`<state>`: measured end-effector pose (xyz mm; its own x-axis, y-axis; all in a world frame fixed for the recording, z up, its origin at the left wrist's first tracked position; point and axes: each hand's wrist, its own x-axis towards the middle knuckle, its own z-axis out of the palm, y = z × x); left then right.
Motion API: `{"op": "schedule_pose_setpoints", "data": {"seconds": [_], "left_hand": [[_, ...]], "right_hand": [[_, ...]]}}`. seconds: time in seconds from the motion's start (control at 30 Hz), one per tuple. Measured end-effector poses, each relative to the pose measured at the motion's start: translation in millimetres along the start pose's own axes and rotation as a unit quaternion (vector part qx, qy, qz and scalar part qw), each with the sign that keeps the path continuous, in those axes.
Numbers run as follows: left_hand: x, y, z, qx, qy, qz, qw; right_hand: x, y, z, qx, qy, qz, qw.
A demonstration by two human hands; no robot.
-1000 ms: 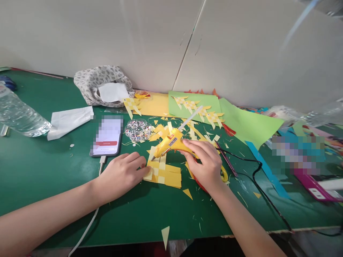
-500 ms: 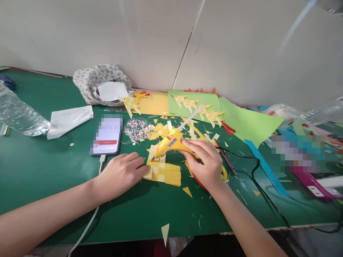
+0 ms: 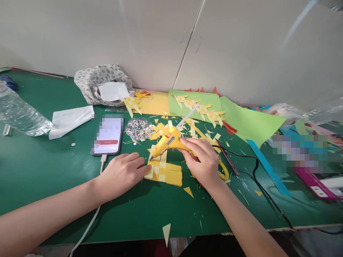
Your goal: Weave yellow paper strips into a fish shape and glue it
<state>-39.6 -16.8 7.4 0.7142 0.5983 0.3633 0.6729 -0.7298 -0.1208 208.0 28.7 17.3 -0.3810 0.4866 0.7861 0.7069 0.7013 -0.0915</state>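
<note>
My right hand [image 3: 202, 162] is wrapped round the handle of a yellow glue gun [image 3: 167, 141], which has a clear glue stick rising from its back. The gun's nozzle points down at the upper left part of a woven piece [image 3: 168, 174] of yellow and pale yellow paper strips. At that piece's left edge, my left hand [image 3: 127, 171] presses it to the green table with its fingertips, fingers curled. Yellow-handled scissors [image 3: 223, 170] lie partly hidden behind my right hand.
A phone [image 3: 108, 137] on a white cable lies left, near a clear bead case [image 3: 138, 129]. Woven paper fish [image 3: 191, 103] rest on green paper at the back. Water bottle [image 3: 23, 110] far left; black cord and blue strip [image 3: 268, 167] right.
The glue gun's nozzle has shifted slightly left and the glue stick leans lower. My left hand stays on the woven piece.
</note>
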Motion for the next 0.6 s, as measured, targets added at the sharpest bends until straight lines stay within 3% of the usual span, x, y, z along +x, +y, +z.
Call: {"op": "schedule_pose_setpoints", "data": {"seconds": [0.6], "left_hand": [[0.3,-0.2,2.0,0.003,0.005,0.001,1.0]], "right_hand": [[1.7,-0.1,-4.4,0.006,-0.003,-0.013,1.0]]}}
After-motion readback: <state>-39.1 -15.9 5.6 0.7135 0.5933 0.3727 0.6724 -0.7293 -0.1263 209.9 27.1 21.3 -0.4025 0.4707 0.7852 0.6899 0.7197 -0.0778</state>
